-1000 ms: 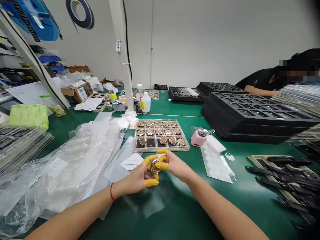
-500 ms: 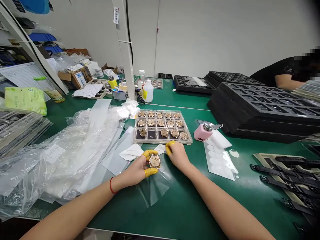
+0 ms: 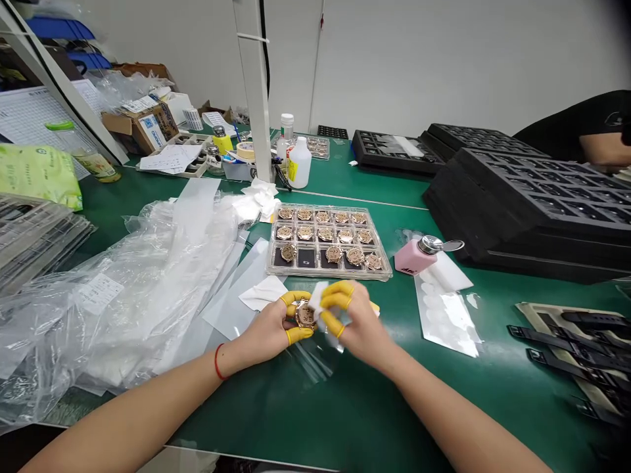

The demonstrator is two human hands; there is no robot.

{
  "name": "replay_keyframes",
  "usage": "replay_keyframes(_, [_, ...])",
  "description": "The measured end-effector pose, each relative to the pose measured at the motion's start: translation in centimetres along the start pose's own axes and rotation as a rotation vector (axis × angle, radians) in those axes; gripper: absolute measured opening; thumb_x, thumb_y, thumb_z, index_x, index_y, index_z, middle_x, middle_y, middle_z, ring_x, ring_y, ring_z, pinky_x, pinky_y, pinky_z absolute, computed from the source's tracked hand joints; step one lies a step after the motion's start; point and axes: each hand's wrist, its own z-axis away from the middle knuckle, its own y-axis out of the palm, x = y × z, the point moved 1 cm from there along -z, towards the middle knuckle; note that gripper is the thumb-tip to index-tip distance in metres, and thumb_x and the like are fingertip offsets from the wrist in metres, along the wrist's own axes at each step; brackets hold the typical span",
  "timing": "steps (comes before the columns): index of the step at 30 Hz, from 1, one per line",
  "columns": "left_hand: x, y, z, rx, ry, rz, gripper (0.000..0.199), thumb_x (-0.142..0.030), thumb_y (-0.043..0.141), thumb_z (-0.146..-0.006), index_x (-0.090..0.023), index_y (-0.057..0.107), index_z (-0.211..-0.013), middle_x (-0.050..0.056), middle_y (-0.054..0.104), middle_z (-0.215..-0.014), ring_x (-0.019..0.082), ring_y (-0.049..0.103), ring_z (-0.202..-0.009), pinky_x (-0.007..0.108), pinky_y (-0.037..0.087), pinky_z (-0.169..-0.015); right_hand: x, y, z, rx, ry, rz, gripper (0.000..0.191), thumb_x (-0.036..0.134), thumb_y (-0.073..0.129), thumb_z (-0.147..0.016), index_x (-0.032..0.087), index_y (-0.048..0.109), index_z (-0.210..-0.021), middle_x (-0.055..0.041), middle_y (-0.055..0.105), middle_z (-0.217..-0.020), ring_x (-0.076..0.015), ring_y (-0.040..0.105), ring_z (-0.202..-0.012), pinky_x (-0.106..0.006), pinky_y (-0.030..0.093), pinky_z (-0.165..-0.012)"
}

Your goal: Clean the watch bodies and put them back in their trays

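Note:
My left hand (image 3: 276, 326), with yellow finger covers, grips a gold watch case (image 3: 305, 314) by its edges, its engraved back facing up. My right hand (image 3: 352, 320), also in yellow finger covers, pinches a white cloth (image 3: 318, 297) against the right side of the case. Just beyond both hands lies a clear tray (image 3: 329, 273) of similar cases in three rows; one front-row compartment holds no case. Another white cloth (image 3: 262, 295) rests left of the hands. A clear plastic film (image 3: 309, 360) lies beneath them.
Plastic bags (image 3: 142, 295) cover the left side. To the right are a pink pump bottle (image 3: 415, 256), a sheet of round stickers (image 3: 444, 315), stacked black trays (image 3: 532, 226) and black watch straps (image 3: 582, 358). A person's arm (image 3: 604, 150) shows at far right.
My right hand has picked up the white cloth from the table and brought it to the watch case. My left hand still holds the case. The head view has shifted slightly.

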Motion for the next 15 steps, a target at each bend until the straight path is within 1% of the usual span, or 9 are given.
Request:
replay_keyframes(2, [-0.1,0.1,0.1,-0.003,0.073,-0.099,0.044,-0.021,0.068,-0.077,-0.022,0.051,-0.118,0.005,0.064,-0.105,0.019,0.063,-0.092,0.031,0.051,-0.080,1.3,0.5,0.5,-0.005,-0.184,-0.060,0.008,0.021,0.056,-0.088,0.025,0.063,-0.088,-0.0039,0.065,-0.095,-0.0200,0.053,-0.090,-0.039,0.037,-0.086])
replay_keyframes(3, [0.0,0.1,0.2,-0.009,0.098,-0.131,0.043,-0.020,0.067,-0.077,-0.022,0.053,-0.117,0.005,0.064,-0.107,0.020,0.063,-0.094,0.031,0.051,-0.081,1.6,0.9,0.6,-0.019,-0.228,-0.063,0.011,0.021,0.054,-0.090,0.025,0.064,-0.091,-0.0039,0.064,-0.094,-0.0200,0.053,-0.089,-0.039,0.037,-0.086])
replay_keyframes(4, [0.0,0.1,0.2,-0.016,0.108,-0.137,0.043,-0.020,0.067,-0.077,-0.022,0.052,-0.118,0.005,0.064,-0.107,0.020,0.063,-0.094,0.031,0.052,-0.081,1.7,1.2,0.6,-0.044,-0.236,-0.057,0.012,0.021,0.053,-0.091,0.025,0.065,-0.093,-0.0039,0.064,-0.091,-0.0199,0.052,-0.087,-0.039,0.037,-0.085])
replay_keyframes(6, [0.2,0.1,0.2,-0.032,0.083,-0.067,0.046,-0.021,0.066,-0.078,-0.021,0.049,-0.121,0.005,0.065,-0.103,0.019,0.065,-0.092,0.031,0.053,-0.080,1.6,1.7,0.6,-0.084,-0.192,-0.051,0.013,0.023,0.052,-0.092,0.025,0.065,-0.094,-0.0038,0.064,-0.087,-0.0196,0.052,-0.084,-0.038,0.037,-0.080])
replay_keyframes(8, [0.4,0.0,0.1,-0.036,0.067,-0.011,0.049,-0.022,0.067,-0.079,-0.021,0.047,-0.123,0.005,0.065,-0.103,0.019,0.066,-0.092,0.031,0.054,-0.079,1.3,1.9,0.6,-0.079,-0.156,-0.058,0.014,0.023,0.052,-0.092,0.025,0.066,-0.093,-0.0035,0.064,-0.084,-0.0192,0.053,-0.083,-0.037,0.037,-0.077])
replay_keyframes(10, [0.5,0.0,0.1,-0.032,0.086,-0.028,0.049,-0.022,0.069,-0.078,-0.022,0.048,-0.122,0.006,0.065,-0.106,0.019,0.066,-0.094,0.030,0.054,-0.081,1.2,1.8,0.5,-0.066,-0.164,-0.045,0.015,0.023,0.051,-0.093,0.025,0.065,-0.091,-0.0032,0.064,-0.082,-0.0192,0.053,-0.082,-0.037,0.037,-0.077])
replay_keyframes(11, [0.5,0.0,0.1,-0.032,0.095,-0.033,0.048,-0.023,0.069,-0.077,-0.022,0.049,-0.121,0.006,0.065,-0.107,0.019,0.066,-0.094,0.030,0.054,-0.081,1.0,1.7,0.5,-0.088,-0.145,-0.028,0.015,0.023,0.050,-0.093,0.025,0.065,-0.090,-0.0034,0.065,-0.083,-0.0196,0.054,-0.082,-0.038,0.037,-0.078])
replay_keyframes(13, [0.4,-0.1,0.2,-0.055,0.113,-0.019,0.048,-0.025,0.070,-0.077,-0.023,0.049,-0.120,0.005,0.066,-0.106,0.019,0.067,-0.093,0.031,0.055,-0.083,0.4,1.0,0.4,-0.187,-0.020,0.015,0.013,0.024,0.050,-0.093,0.024,0.062,-0.093,-0.0049,0.065,-0.089,-0.0213,0.054,-0.087,-0.039,0.038,-0.081])
replay_keyframes(15, [0.2,-0.4,0.2,-0.121,0.160,-0.007,0.046,-0.026,0.070,-0.078,-0.023,0.050,-0.119,0.005,0.066,-0.104,0.020,0.068,-0.092,0.033,0.055,-0.086,-0.2,0.0,0.3,-0.271,0.118,0.039,0.014,0.028,0.049,-0.092,0.022,0.059,-0.101,-0.0073,0.064,-0.098,-0.0239,0.054,-0.094,-0.042,0.038,-0.085])
